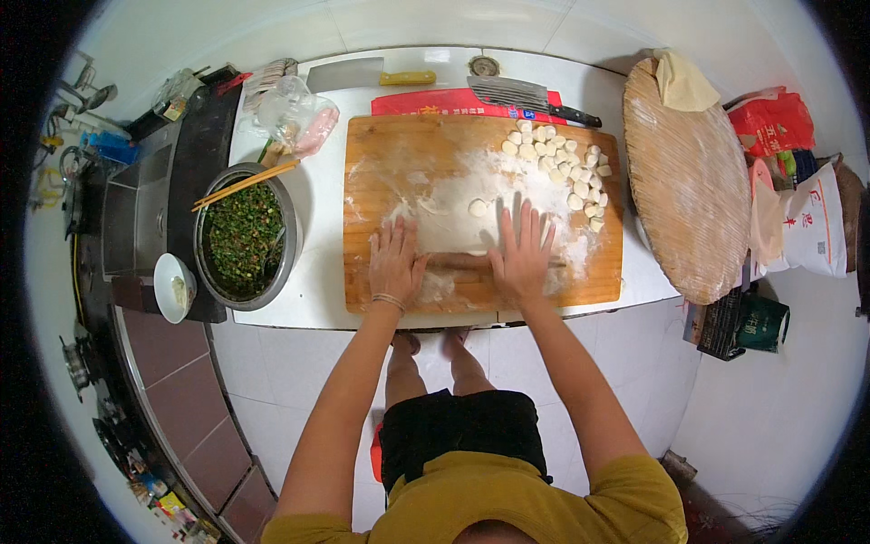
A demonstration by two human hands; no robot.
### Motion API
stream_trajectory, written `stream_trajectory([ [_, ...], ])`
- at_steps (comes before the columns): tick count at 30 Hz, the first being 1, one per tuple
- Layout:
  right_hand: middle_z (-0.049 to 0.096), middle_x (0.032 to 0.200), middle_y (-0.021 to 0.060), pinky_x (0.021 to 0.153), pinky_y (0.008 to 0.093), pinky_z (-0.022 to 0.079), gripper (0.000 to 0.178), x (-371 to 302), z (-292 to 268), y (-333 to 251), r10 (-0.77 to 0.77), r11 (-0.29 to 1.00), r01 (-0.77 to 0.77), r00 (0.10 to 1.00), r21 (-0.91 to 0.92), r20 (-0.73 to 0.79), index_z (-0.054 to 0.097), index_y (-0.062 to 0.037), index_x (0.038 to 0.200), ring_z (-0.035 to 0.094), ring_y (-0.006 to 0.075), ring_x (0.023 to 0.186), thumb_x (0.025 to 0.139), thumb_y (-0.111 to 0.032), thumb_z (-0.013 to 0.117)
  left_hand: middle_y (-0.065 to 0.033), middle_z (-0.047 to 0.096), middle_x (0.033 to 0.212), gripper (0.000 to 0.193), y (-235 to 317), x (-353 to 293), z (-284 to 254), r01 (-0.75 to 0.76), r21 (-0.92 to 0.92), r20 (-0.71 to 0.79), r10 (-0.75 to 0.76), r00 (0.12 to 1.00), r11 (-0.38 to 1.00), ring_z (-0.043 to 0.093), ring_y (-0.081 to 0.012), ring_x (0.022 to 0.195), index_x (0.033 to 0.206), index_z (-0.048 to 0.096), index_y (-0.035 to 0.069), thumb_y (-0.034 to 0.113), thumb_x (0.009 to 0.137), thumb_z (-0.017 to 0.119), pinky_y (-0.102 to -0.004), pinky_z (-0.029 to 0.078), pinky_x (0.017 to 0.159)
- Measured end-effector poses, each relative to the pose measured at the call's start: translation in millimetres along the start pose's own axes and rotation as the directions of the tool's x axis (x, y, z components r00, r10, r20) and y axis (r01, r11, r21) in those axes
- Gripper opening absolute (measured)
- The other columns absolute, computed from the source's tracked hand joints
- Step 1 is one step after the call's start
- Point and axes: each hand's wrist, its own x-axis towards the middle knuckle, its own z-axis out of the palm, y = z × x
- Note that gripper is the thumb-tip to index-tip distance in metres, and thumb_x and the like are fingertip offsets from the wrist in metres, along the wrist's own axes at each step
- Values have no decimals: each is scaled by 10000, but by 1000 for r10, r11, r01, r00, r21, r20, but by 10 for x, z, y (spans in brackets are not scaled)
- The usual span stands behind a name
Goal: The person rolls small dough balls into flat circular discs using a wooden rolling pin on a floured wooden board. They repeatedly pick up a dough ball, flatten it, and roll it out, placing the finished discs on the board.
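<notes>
palms flat on the pin

my left hand (pixel 395 261) and right hand (pixel 523 258) lie open, fingers spread, pressing the rolling pin (pixel 458 261) on the floured cutting board (pixel 381 163), so weight spreads evenly. the dough pieces (pixel 560 168) sit far right, within reach. the bowl of green filling (pixel 243 238) with chopsticks (pixel 243 184) waits left.

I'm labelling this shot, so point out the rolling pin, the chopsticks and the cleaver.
rolling pin (pixel 459 261), head view, bare middle between the hands
chopsticks (pixel 245 184), head view, mid-shaft over the bowl rim
cleaver (pixel 509 92), head view, blade
</notes>
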Motion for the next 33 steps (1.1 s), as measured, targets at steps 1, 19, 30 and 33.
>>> stream_trajectory([
  [1,197,1536,233,1126,603,93,669,178,21,6,7,1000,-6,1000,7,-25,293,-113,1481,204,395,1415,924,-449,450,-154,379,1462,580,-28,111,20,37,33,-9,-37,999,999,322,-363,1342,1378,435,96,379,883,542,-521,228,1113],
  [19,164,1554,209,1129,597,96,682,626,258,241,97,995,-98,995,-26,-25,246,-126,1501,183,397,1423,921,-421,450,-167,256,1528,704,37,754,-231,84,66,99,-90,991,994,208,-382,1412,1480,303,131,399,878,549,-548,155,1135],
  [30,576,937,128,760,397,466,386,-40,-17,388,-266,892,257,964,371,-28,577,-44,1099,580,317,865,787,-223,715,-219,491,1289,599,220,306,-395,28,-252,-205,-81,975,967,468,-398,1185,1317,477,26,349,842,644,-538,368,984],
  [33,565,903,142,682,397,472,343,-145,-48,312,-94,857,98,995,505,-33,579,-39,1084,577,329,790,806,-191,710,-139,618,973,472,602,39,-282,106,-435,-31,-133,991,894,592,-283,918,1103,574,-26,338,827,693,-418,463,843],
])
